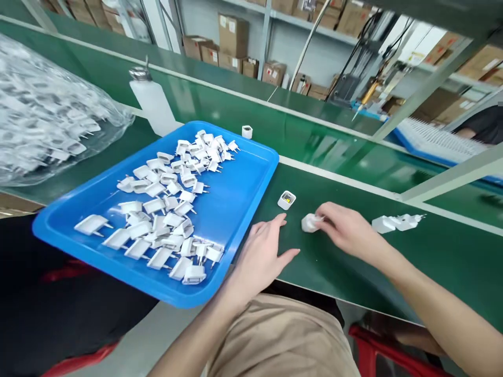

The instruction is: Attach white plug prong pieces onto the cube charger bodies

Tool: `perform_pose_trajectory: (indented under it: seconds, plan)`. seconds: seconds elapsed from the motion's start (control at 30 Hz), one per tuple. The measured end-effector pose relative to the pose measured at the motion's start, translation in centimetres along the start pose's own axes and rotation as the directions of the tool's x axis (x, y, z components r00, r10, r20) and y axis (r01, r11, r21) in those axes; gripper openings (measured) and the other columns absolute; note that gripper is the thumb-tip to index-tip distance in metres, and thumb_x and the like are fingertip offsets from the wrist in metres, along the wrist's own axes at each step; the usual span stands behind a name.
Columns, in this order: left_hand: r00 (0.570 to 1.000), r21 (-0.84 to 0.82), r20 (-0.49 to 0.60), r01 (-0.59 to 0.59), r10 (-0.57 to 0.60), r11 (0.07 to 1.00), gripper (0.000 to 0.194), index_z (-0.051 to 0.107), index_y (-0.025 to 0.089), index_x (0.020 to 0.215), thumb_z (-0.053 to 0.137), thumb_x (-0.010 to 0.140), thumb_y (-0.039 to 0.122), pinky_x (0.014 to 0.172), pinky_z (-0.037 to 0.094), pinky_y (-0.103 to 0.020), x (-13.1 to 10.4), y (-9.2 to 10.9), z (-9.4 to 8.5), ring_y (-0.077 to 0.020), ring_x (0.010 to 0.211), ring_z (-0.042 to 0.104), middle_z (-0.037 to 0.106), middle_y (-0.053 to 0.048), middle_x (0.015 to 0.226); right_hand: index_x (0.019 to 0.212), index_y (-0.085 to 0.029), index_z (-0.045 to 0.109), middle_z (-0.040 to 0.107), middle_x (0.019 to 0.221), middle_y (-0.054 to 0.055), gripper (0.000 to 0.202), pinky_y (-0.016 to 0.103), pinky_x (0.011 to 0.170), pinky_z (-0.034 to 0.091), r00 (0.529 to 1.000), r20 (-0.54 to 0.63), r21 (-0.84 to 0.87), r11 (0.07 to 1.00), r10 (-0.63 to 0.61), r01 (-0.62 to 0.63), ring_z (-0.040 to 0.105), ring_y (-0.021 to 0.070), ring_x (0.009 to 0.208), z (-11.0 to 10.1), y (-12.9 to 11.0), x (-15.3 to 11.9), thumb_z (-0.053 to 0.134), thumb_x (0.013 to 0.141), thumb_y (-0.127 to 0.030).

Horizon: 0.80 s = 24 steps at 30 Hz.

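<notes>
My right hand [348, 230] has its fingers closed on a white plug adapter [309, 223], low over the green work surface; the fingers hide part of it. My left hand [261, 251] lies beside the blue tray [251, 209], fingers stretched and thumb apart, with nothing in it. Just beyond its fingertips stands an open white housing [286, 200] with something yellow inside. To the right of my right hand, white plug adapters [396, 223] lie in a row, one with pins pointing right. Many white plug covers [157, 220] with pins lie loose in the tray.
A clear plastic bag of white parts [58, 115] lies at the left. Behind the tray stand a white pump bottle [153, 102] and another white housing [247, 131]. A slanted metal post [440, 183] rises at right; a person's arm [467, 132] shows beyond.
</notes>
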<state>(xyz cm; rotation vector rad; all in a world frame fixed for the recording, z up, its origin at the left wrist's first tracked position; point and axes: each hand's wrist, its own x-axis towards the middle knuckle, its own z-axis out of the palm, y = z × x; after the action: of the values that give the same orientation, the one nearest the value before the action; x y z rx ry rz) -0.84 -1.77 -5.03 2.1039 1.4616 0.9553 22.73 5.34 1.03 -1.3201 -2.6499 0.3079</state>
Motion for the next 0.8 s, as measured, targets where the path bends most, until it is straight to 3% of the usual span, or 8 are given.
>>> perform_pose_trajectory:
  seconds: [0.1,0.17,0.27,0.33,0.43,0.57,0.7,0.8]
  plan:
    - [1.0,0.018,-0.016,-0.017,0.017,1.0,0.058,0.043,0.016,0.141,0.073,0.094,0.031,0.101,0.05,-0.046,-0.2,0.0,0.0,-0.0298,0.117,0.059,0.065,-0.01,0.13,0.096,-0.022,0.057,0.065,0.095,0.007,0.032,0.036,0.067,0.045,0.973,-0.034,-0.151,0.961,0.227,-0.23,0.063,0.0251,0.081,-1.8,4.4,-2.0,0.043,0.105,-0.05]
    - [1.0,0.004,-0.019,-0.014,0.014,1.0,0.054,0.044,0.016,0.14,0.071,0.096,0.031,0.101,0.05,-0.046,-0.3,0.0,0.0,-0.0301,0.117,0.059,0.066,-0.011,0.128,0.111,-0.019,0.061,0.064,0.107,0.015,0.052,0.043,0.073,0.05,0.952,-0.1,-0.271,0.913,0.288,-0.305,0.064,0.0331,0.093,-3.3,6.2,-3.4,0.041,0.101,-0.067]
    - [0.999,-0.07,-0.007,0.03,-0.031,0.997,0.052,0.044,0.019,0.141,0.07,0.096,0.03,0.103,0.05,-0.046,-0.4,0.0,0.0,-0.0295,0.12,0.058,0.065,-0.01,0.13,0.139,-0.015,0.052,0.056,0.126,0.021,0.078,0.052,0.089,0.053,0.943,-0.22,-0.328,0.892,0.249,-0.312,0.057,0.041,0.116,-5.3,5.7,-3.6,0.041,0.096,-0.079]
    - [0.997,-0.1,-0.015,0.074,-0.076,0.992,0.05,0.045,0.02,0.141,0.068,0.097,0.03,0.103,0.051,-0.046,-0.2,0.2,0.0,-0.0288,0.12,0.059,0.064,-0.01,0.129,0.146,-0.022,0.047,0.055,0.133,0.018,0.072,0.049,0.093,0.054,0.958,-0.203,-0.249,0.936,0.201,-0.249,0.056,0.0372,0.122,-6.2,4.1,-1.8,0.042,0.098,-0.075]
    - [0.991,-0.03,-0.08,0.108,-0.11,0.994,0.057,0.04,0.023,0.148,0.066,0.097,0.028,0.103,0.052,-0.051,1.0,0.7,0.4,-0.0319,0.125,0.057,0.056,-0.014,0.137,0.143,-0.028,0.049,0.057,0.133,0.012,0.057,0.044,0.097,0.054,0.984,-0.161,-0.152,0.983,0.075,-0.1,0.057,0.0325,0.123,-6.9,2.0,3.5,0.048,0.101,-0.067]
    - [0.992,0.159,-0.125,0.049,-0.029,0.986,0.067,0.042,0.033,0.15,0.07,0.091,0.016,0.107,0.05,-0.058,3.5,0.7,1.2,-0.0399,0.144,0.041,0.033,-0.016,0.159,0.138,-0.026,0.055,0.062,0.121,0.01,0.043,0.04,0.096,0.053,0.994,-0.087,-0.158,0.986,-0.073,0.059,0.064,0.0274,0.11,-6.2,2.6,15.0,0.054,0.103,-0.051]
    - [0.993,0.294,-0.111,0.066,-0.035,0.953,0.038,0.064,0.023,0.121,0.066,0.087,0.005,0.101,0.058,-0.055,5.0,0.5,2.5,-0.035,0.126,0.059,0.052,-0.014,0.147,0.145,-0.024,0.052,0.062,0.117,0.009,0.044,0.034,0.091,0.054,0.992,-0.015,-0.157,0.98,-0.126,0.122,0.067,0.018,0.088,-2.9,4.3,27.0,0.056,0.103,-0.037]
    - [0.988,0.293,-0.119,0.135,-0.104,0.947,0.022,0.071,0.026,0.103,0.066,0.086,0.013,0.094,0.063,-0.051,4.7,0.7,3.8,-0.0339,0.107,0.069,0.064,-0.014,0.129,0.132,-0.019,0.064,0.063,0.108,0.011,0.038,0.034,0.085,0.054,0.984,-0.034,-0.131,0.977,-0.174,0.168,0.065,0.0195,0.083,-0.5,4.0,31.4,0.063,0.097,-0.035]
